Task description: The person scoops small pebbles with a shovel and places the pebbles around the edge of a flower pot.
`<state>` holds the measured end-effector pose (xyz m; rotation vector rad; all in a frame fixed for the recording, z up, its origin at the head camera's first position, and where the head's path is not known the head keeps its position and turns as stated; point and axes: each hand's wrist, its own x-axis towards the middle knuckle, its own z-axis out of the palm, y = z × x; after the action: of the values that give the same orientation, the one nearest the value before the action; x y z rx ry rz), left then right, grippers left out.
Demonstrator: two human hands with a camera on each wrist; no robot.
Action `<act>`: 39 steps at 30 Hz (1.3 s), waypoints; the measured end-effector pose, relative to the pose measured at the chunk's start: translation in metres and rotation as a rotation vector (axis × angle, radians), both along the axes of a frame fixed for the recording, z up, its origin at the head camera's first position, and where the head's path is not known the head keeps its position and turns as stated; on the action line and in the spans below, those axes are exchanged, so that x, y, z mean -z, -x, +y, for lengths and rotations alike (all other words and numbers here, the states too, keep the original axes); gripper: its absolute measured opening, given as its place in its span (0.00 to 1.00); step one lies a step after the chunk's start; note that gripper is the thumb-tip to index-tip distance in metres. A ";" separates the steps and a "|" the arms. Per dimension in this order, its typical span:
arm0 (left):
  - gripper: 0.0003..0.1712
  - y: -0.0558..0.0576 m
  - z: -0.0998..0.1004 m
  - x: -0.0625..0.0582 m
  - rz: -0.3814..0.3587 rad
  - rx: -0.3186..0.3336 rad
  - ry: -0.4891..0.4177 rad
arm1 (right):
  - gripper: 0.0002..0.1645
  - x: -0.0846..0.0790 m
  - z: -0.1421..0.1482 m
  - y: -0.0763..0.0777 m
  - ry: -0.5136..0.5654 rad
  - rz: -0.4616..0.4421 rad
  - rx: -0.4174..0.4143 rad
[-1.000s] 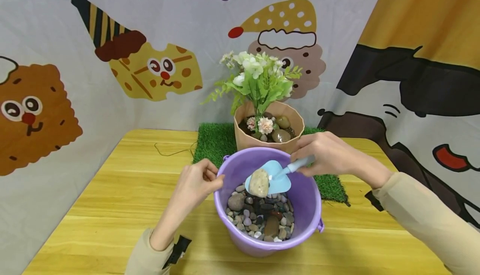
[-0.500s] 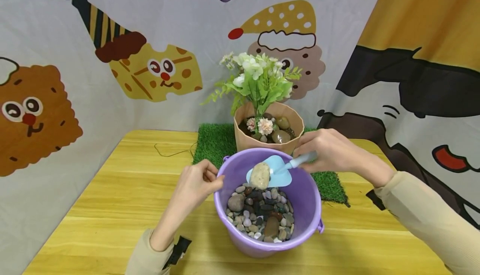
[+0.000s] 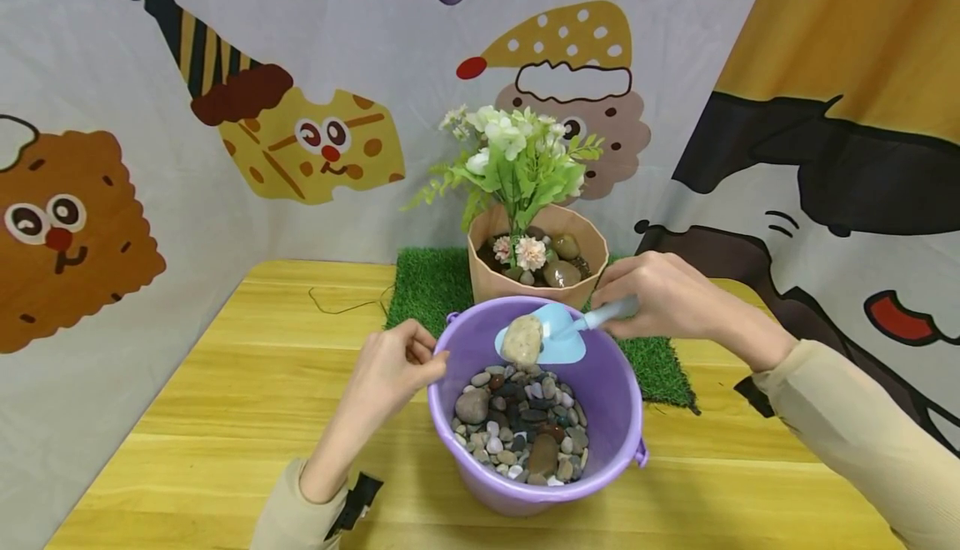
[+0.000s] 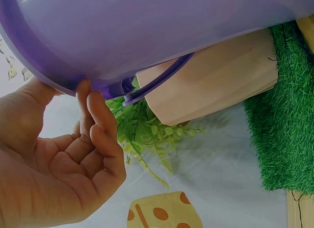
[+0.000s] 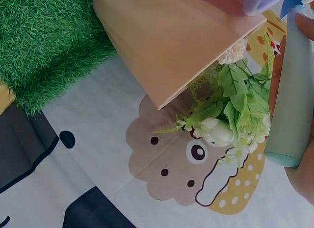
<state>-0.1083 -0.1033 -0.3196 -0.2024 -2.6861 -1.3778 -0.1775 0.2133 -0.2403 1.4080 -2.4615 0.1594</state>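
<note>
Backdrop: pale cloth (image 3: 375,25) printed with cartoon figures. Surface: yellow wood-grain desk (image 3: 225,383), one, bearing a green grass mat (image 3: 431,283) toward the far edge.

Item: tan planter (image 3: 486,279), one, on the grass mat; contents, a spray of white flowers and green leaves (image 3: 517,162), small pink blooms (image 3: 531,252) and several rounded stones (image 3: 562,272).

Item: purple bucket (image 3: 611,404), one, upright just in front of the planter; a bed of mixed pebbles (image 3: 513,454) covers its bottom, with a few larger stones among them.

Item: light blue shovel (image 3: 562,348), one, tilted; on its blade, one large pale stone (image 3: 522,340), seen against the bucket's far inner wall and apart from the pebbles. Its height relative to the rim cannot be told.

Hands: left hand (image 3: 393,367), thumb and fingertips pinching the bucket's rim; right hand (image 3: 667,296), fingers curled round the shovel's handle.

Progress, as judged: scooping one stone appears done; carrying it clear of the bucket is not. Stones lie in the planter already; most pebbles remain unscooped.
</note>
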 end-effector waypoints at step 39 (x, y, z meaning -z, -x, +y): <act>0.07 0.001 0.000 0.000 0.004 0.001 -0.004 | 0.05 -0.018 -0.016 0.005 -0.006 -0.141 0.329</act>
<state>-0.1096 -0.1030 -0.3195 -0.2054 -2.6798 -1.3815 -0.1830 0.1970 -0.2228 1.0032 -2.7687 0.1832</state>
